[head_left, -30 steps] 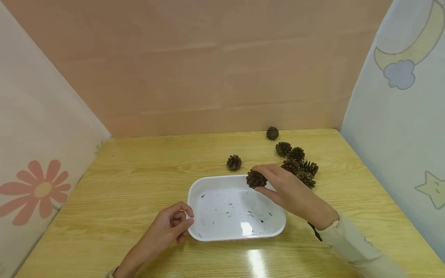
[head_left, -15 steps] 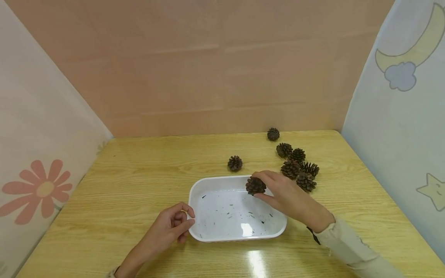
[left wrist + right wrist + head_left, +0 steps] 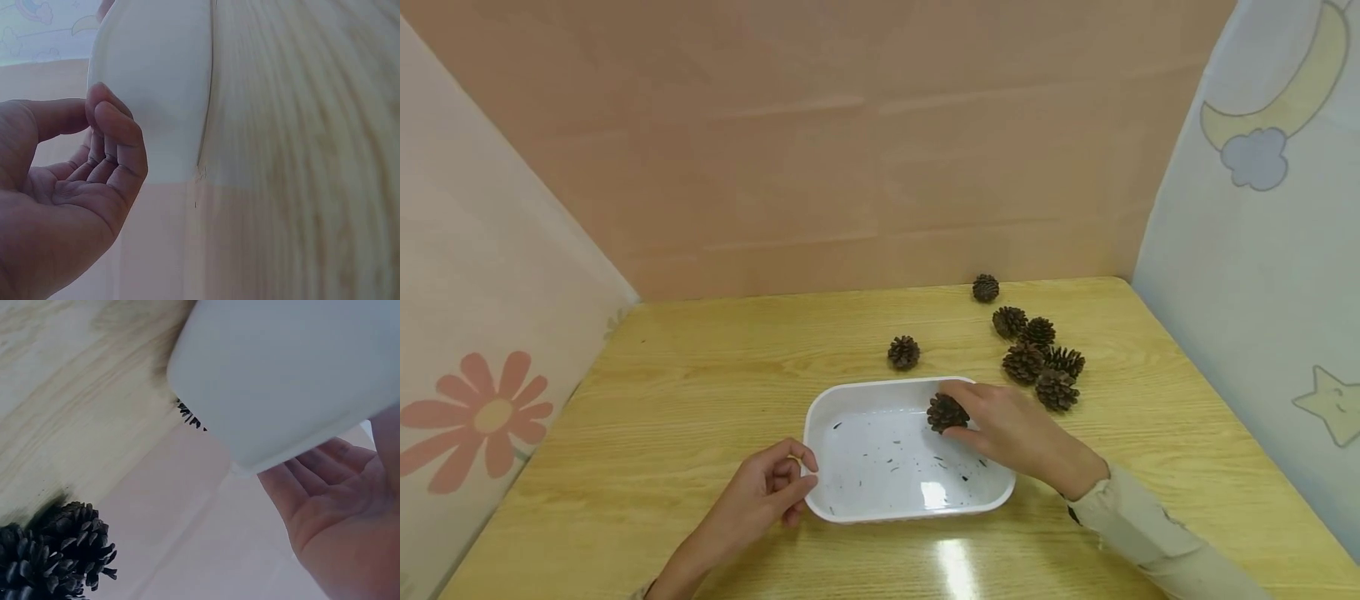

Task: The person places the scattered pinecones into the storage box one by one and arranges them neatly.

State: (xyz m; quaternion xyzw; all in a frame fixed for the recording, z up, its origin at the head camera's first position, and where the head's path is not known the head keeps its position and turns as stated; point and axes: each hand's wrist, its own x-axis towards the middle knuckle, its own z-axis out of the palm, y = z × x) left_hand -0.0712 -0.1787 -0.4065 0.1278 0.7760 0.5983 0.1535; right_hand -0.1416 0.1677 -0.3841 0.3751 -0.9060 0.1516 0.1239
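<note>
One tray (image 3: 880, 490), eight pine cones (image 3: 903, 353), one in right hand (image 3: 1018, 427)

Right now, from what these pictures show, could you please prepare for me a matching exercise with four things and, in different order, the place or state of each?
Things
1. left hand
2. right hand
3. white tray
4. five clustered pine cones

Places and states
A. on the table, small dark bits inside
B. beyond the white tray, toward the right
C. holds a pine cone
D. at the white tray's left rim

Right pairs: 1-D; 2-C; 3-A; 4-B
</note>
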